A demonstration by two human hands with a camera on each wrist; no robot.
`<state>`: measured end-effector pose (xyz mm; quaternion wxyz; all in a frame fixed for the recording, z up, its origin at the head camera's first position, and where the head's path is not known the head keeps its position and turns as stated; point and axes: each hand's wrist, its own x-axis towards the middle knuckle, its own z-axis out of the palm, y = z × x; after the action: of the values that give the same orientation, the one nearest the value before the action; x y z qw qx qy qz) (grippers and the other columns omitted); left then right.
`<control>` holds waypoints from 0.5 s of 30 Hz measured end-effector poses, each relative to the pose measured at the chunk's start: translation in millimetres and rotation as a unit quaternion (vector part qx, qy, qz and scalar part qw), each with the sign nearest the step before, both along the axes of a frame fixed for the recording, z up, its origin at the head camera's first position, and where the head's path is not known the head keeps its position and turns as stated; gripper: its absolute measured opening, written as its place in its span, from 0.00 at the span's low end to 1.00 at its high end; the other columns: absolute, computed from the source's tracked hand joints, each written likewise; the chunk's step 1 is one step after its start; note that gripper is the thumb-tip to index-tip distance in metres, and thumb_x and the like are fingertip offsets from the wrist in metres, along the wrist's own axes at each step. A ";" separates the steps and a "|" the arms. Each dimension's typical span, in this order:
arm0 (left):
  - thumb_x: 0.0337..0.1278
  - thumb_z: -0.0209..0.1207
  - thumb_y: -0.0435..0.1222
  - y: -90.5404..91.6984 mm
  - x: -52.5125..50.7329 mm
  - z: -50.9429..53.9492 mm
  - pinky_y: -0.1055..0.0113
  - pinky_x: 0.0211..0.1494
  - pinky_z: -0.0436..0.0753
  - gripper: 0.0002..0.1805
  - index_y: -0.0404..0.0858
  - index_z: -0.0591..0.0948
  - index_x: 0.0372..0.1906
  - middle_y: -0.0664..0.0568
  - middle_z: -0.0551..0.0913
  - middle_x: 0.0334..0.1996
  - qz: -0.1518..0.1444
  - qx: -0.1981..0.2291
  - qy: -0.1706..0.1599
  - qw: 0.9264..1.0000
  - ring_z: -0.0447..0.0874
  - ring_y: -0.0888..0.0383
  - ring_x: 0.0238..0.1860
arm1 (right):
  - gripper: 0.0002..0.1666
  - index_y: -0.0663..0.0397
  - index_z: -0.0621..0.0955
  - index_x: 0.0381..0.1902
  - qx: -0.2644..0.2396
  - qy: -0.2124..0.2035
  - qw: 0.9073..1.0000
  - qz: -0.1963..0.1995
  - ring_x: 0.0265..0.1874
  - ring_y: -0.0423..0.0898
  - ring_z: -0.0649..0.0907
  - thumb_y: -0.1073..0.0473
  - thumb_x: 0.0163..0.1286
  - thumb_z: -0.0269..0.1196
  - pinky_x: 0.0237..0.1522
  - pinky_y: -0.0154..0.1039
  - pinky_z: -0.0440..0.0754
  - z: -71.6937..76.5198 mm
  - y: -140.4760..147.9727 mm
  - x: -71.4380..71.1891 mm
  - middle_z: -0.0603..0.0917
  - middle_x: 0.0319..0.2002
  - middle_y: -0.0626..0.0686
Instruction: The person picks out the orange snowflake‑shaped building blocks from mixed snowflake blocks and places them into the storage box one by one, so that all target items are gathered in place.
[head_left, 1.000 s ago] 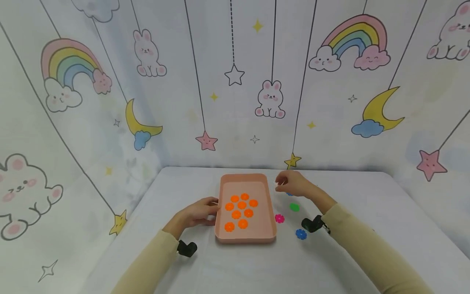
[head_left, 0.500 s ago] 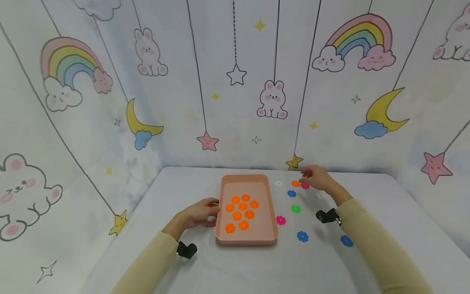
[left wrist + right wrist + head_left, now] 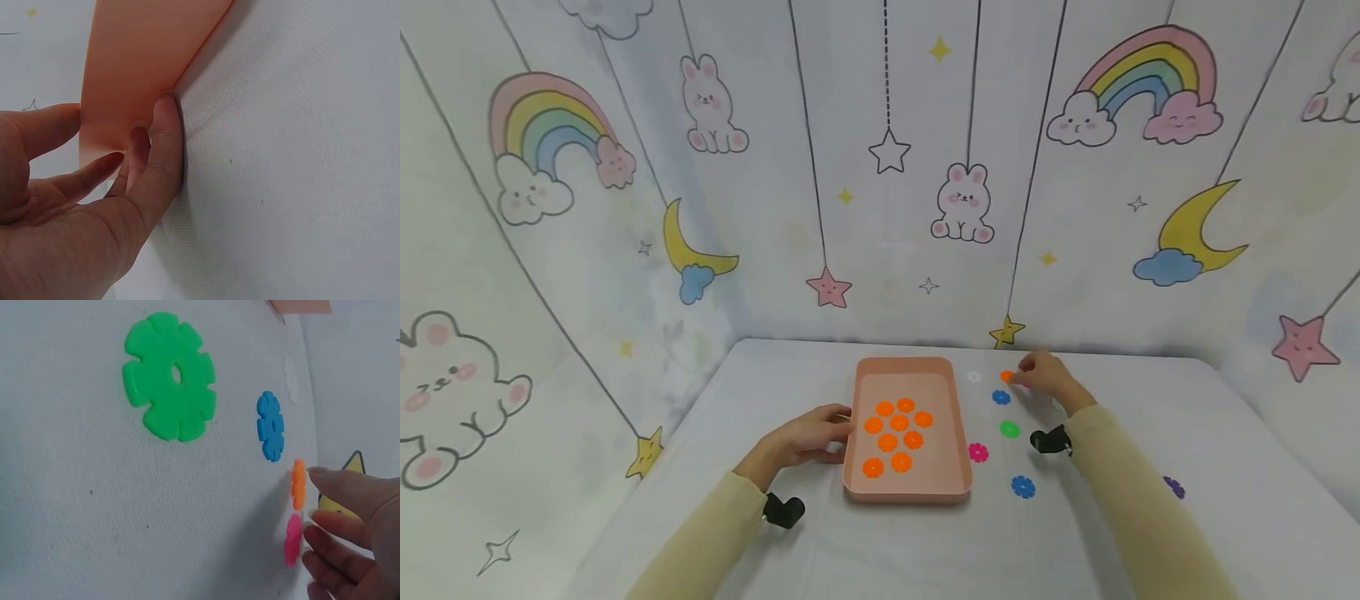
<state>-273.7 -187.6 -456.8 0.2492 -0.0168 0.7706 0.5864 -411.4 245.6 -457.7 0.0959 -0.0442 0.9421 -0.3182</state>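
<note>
My left hand (image 3: 808,435) rests against the left side of a shallow peach tray (image 3: 955,433). In the left wrist view its fingertips touch the tray's outer wall (image 3: 134,56), the fingers nearly straight. Several orange notched flower discs (image 3: 899,422) lie inside the tray. At the back right, my right hand (image 3: 1047,379) is over the table beside another orange disc (image 3: 299,484) and a pink disc (image 3: 292,540). Thumb and forefinger stand apart just beside the orange disc, with nothing visible between them. A blue disc (image 3: 270,427) and a green disc (image 3: 172,376) lie closer to the wrist.
On the white cloth right of the tray lie a white disc (image 3: 973,377), a pink disc (image 3: 977,452) and a blue disc (image 3: 1023,487). A purple disc (image 3: 1174,487) lies beyond the right sleeve (image 3: 1138,508). A patterned backdrop (image 3: 910,208) rises behind the table.
My right hand went right from beside the white disc to above the pink one, then came slightly left and down to the orange disc. The left hand stays at the tray. The view shifted slightly.
</note>
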 end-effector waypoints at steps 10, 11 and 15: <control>0.76 0.56 0.38 1.0 -0.8 0.5 0.54 0.52 0.88 0.29 0.34 0.64 0.75 0.38 0.74 0.65 0.001 -0.001 -0.003 1.000 0.81 0.48 0.54 | 0.29 0.71 0.77 0.54 0.010 -0.007 0.999 -0.031 0.45 0.60 0.78 0.52 0.67 0.69 0.51 0.53 0.81 -12.6 -4.1 -11.4 0.80 0.47 0.66; 0.76 0.56 0.38 1.0 -0.9 0.9 0.54 0.52 0.88 0.29 0.34 0.64 0.75 0.38 0.74 0.65 0.002 0.000 -0.003 1.000 0.81 0.47 0.55 | 0.28 0.71 0.77 0.53 0.012 -0.007 0.999 -0.031 0.45 0.60 0.78 0.53 0.67 0.69 0.51 0.52 0.82 -12.8 -4.6 -12.1 0.80 0.47 0.65; 0.76 0.55 0.38 1.4 -0.8 1.6 0.54 0.52 0.88 0.29 0.34 0.65 0.74 0.39 0.75 0.65 0.005 0.001 -0.004 1.000 0.81 0.48 0.55 | 0.26 0.71 0.78 0.53 0.018 -0.001 1.000 -0.025 0.44 0.59 0.78 0.54 0.68 0.69 0.51 0.51 0.82 -13.4 -5.3 -14.0 0.81 0.46 0.65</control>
<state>-274.4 -186.3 -455.2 0.2493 -0.0223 0.7690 0.5882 -425.4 240.2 -471.1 0.0898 -0.0183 0.9483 -0.3039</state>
